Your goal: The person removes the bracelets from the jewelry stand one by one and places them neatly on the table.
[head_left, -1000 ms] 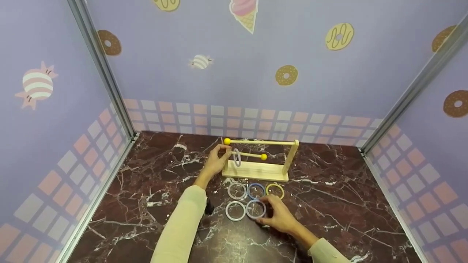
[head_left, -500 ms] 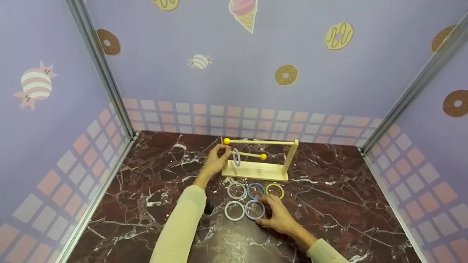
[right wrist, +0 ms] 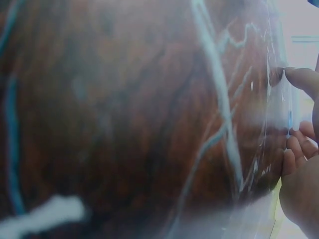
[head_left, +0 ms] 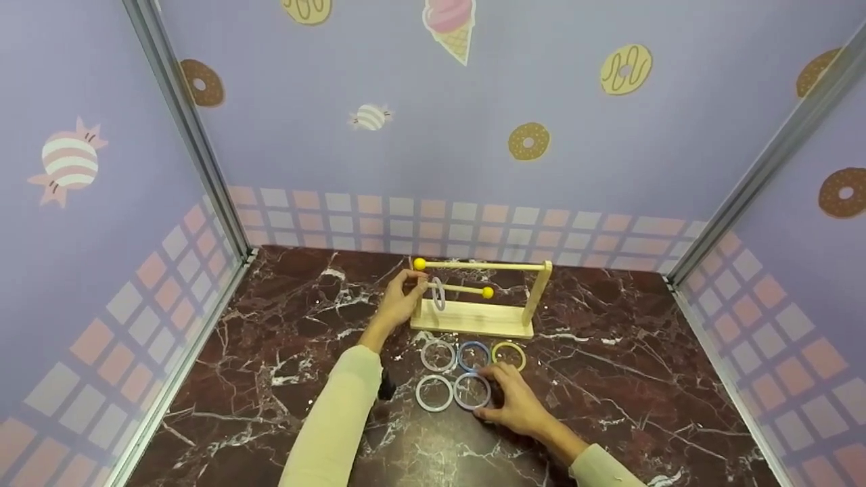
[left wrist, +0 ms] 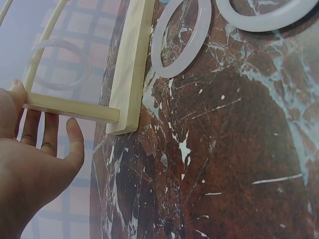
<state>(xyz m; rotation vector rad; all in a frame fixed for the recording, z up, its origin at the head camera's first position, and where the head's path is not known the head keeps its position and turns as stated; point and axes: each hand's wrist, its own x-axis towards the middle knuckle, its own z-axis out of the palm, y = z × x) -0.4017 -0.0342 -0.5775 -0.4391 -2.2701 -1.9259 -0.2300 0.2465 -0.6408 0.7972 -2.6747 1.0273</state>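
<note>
My left hand (head_left: pixel 401 302) grips the left upright of a wooden bangle stand (head_left: pixel 484 319), thumb on one side and fingers behind, as the left wrist view shows. A pale lavender bangle (head_left: pixel 442 308) hangs on the stand's lower rod near that hand. On the table, my right hand (head_left: pixel 517 402) holds a lavender bangle (head_left: pixel 467 408) by its edges between thumb and fingers. Left of it lies a white bangle (head_left: pixel 434 410). Behind them a pale pinkish bangle (head_left: pixel 423 356), a blue bangle (head_left: pixel 473 343) and a yellow bangle (head_left: pixel 523 356) form a row. The right wrist view hides the bangles.
The stand's two rods end in yellow balls; the upper ball (head_left: pixel 420 264) is at the left, the lower ball (head_left: pixel 488 293) at the right. Dark red marbled tabletop (head_left: pixel 284 406) surrounds everything. Lilac walls (head_left: pixel 433 155) with sweets printed on them enclose the back and sides.
The lavender and white front bangles have shifted very slightly left with my right hand. My left hand stays on the stand's upright, and the hanging bangle has not visibly moved.
</note>
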